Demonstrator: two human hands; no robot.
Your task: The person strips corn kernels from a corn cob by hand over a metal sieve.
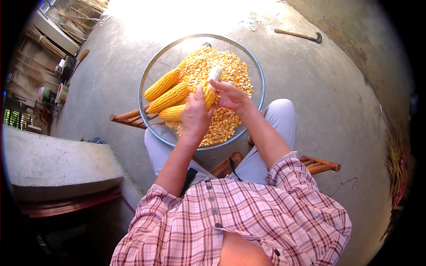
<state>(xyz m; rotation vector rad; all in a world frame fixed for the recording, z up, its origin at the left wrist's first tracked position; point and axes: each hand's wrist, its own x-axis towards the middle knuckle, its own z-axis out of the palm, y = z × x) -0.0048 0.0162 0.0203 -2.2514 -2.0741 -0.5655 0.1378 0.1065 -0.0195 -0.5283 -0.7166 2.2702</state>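
A partly shelled ear of corn is gripped between my two hands, above a round metal-mesh sieve. White bare cob shows at its far end, yellow kernels at the near part. My left hand has its thumb raised against the kernels. My right hand wraps the ear from the right, thumb near the bared stretch. Loose yellow kernels cover much of the mesh. Left of my hands lie several whole ears of corn, still full of kernels. The sieve's near rim is by my knees.
A wooden-handled tool with a dark metal head lies on the concrete floor at far right. Wooden slatted frame parts stick out on both sides of me. A pale masonry ledge stands at left. Bundled sticks lean farther back.
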